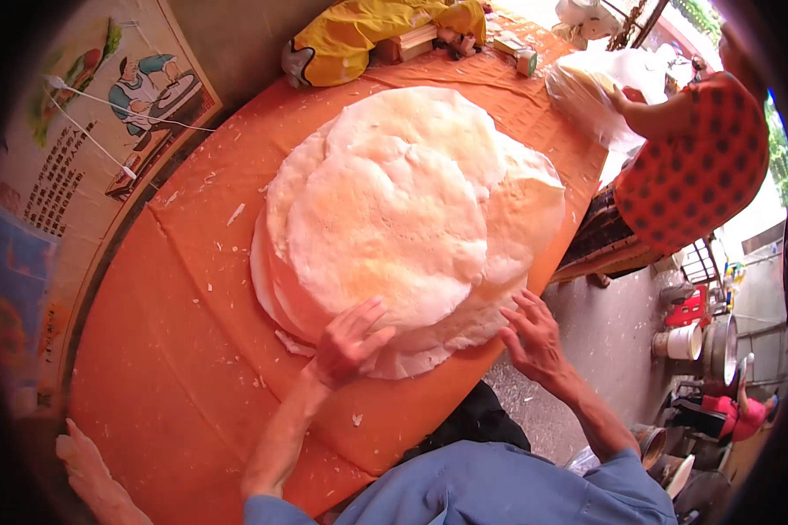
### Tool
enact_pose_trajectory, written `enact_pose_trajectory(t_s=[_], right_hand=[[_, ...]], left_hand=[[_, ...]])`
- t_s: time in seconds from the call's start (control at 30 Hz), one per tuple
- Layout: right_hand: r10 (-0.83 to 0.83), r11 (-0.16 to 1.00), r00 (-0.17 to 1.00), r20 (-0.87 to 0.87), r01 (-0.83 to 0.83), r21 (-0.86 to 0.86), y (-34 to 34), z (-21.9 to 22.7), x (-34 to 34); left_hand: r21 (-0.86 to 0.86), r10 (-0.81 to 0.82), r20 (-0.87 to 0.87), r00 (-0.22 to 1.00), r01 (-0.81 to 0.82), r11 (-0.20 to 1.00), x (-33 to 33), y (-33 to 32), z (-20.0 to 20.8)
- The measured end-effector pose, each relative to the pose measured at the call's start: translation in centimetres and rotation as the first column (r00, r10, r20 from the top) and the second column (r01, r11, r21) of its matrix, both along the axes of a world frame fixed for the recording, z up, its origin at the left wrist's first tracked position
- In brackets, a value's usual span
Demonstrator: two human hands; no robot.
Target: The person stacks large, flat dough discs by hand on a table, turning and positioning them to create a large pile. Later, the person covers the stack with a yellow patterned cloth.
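A stack of large, thin, pale round flatbreads (385,227) lies on an orange cloth-covered table (184,324). The sheets overlap unevenly, and some stick out to the right beneath the top round one. My left hand (350,343) rests at the near edge of the stack, fingers extended over the top flatbread and thumb apart. At the stack's near right edge is my right hand (534,339), its fingers spread and slightly bent; whether the fingertips touch the lower sheets I cannot tell. Neither hand grips anything that I can see.
White crumbs dot the cloth. At the far side lie a yellow cloth (346,44) and a small jar (526,61). A person in red dotted clothing (700,162) handles a clear plastic bag (587,96) at far right. A poster (105,131) stands left; buckets (683,341) right.
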State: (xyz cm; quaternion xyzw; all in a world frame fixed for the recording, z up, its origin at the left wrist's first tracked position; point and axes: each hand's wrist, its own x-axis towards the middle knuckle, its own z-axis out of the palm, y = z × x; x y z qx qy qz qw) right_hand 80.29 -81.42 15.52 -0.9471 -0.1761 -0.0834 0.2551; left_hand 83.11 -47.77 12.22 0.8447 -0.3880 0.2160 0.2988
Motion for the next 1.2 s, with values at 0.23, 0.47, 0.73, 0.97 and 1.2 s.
enact_pose_trajectory(t_s=[0.23, 0.47, 0.73, 0.97, 1.2], right_hand=[[0.099, 0.992, 0.978, 0.181, -0.112, 0.065, 0.3, 10.3, 12.7], [0.316, 0.947, 0.923, 0.219, -0.321, -0.009, 7.1, 7.7, 39.4], [0.111, 0.992, 0.871, 0.479, -0.124, -0.005, 21.9, -2.3, 64.7], [-0.049, 0.997, 0.922, 0.384, 0.066, -0.033, 23.9, -5.1, 72.9], [-0.057, 0.998, 0.946, 0.318, 0.061, -0.004, 23.7, -4.2, 77.2]], left_hand=[[-0.143, 0.764, -0.352, 0.541, -0.838, 0.527, -0.3, 10.7, -5.6], [0.289, 0.962, -0.073, 0.262, -0.918, 0.271, 2.5, 16.0, -12.5], [0.299, 0.97, -0.157, 0.184, -0.927, 0.224, 2.3, 15.9, -11.9], [0.336, 0.973, -0.17, 0.154, -0.919, 0.204, 2.8, 15.3, -11.1], [0.363, 0.973, -0.162, 0.164, -0.907, 0.213, 3.0, 15.5, -11.0]])
